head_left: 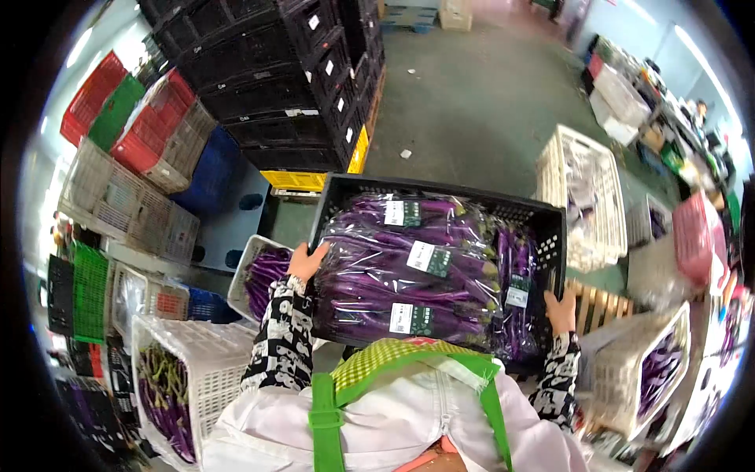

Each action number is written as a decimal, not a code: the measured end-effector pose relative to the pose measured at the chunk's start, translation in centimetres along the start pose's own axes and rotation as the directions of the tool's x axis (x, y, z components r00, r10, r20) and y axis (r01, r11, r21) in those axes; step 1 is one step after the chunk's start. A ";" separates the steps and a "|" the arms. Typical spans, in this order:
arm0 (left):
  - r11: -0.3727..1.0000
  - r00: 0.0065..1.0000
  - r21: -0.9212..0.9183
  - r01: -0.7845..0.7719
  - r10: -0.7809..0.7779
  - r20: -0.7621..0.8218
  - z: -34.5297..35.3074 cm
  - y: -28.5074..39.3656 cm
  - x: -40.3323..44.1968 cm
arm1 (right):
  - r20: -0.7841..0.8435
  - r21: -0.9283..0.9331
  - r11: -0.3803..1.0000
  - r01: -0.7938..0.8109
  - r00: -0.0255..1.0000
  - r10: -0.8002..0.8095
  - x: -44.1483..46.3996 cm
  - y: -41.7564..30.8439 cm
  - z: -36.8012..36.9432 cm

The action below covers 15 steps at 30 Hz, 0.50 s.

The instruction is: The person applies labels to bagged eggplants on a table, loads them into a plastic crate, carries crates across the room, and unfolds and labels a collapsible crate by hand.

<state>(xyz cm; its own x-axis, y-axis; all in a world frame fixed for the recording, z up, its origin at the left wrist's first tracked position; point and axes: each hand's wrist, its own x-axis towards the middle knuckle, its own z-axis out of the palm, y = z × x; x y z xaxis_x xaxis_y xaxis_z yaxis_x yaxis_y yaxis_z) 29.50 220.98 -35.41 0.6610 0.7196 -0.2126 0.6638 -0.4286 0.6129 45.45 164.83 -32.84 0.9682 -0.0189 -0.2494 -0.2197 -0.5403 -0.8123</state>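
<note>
A black plastic crate is held in front of my body, tilted slightly in view. Inside lie several clear-wrapped packs of long purple eggplants with white and green labels; one pack stands lengthwise along the right side. My left hand grips the crate's left wall, thumb over the rim. My right hand is closed on the right wall, with its fingers partly hidden behind it. What supports the crate from below is hidden.
Stacked black crates rise ahead on the left. White crates of loose eggplants stand at lower left and right. A cream crate is at front right, near a wooden pallet. Green floor stretches ahead.
</note>
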 end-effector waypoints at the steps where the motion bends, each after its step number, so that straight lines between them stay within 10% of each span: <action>1: 0.993 0.994 -0.052 -0.106 0.105 -0.022 0.8 1.5 2.7 | -0.026 0.018 1.000 -0.003 1.000 0.003 2.0 -1.5 0.2; 5: 0.988 0.971 -0.119 -0.100 0.123 0.204 -0.2 12.8 6.7 | -0.057 -0.032 0.990 -0.139 0.989 0.137 7.0 -4.5 -1.4; 7: 0.962 0.973 -0.149 -0.229 0.228 -0.024 2.9 14.2 9.7 | -0.007 0.142 0.990 0.000 1.000 0.001 10.1 -3.5 -2.3; 9: 0.994 0.991 0.001 -0.109 0.109 0.072 5.1 16.2 12.9 | -0.087 0.110 0.993 0.053 0.995 -0.044 12.5 -4.5 -4.0; 15: 0.990 0.986 -0.063 -0.125 0.131 0.105 6.6 12.0 14.5 | -0.195 -0.056 0.997 0.049 0.979 -0.059 10.2 1.2 -3.1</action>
<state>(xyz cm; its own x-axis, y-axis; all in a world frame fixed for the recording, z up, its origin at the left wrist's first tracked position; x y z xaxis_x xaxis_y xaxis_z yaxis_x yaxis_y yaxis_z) 49.32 222.65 -36.17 0.7753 0.5959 -0.2093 0.5528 -0.4799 0.6813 55.42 161.36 -34.66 0.9841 -0.1511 -0.0934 -0.1653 -0.5868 -0.7927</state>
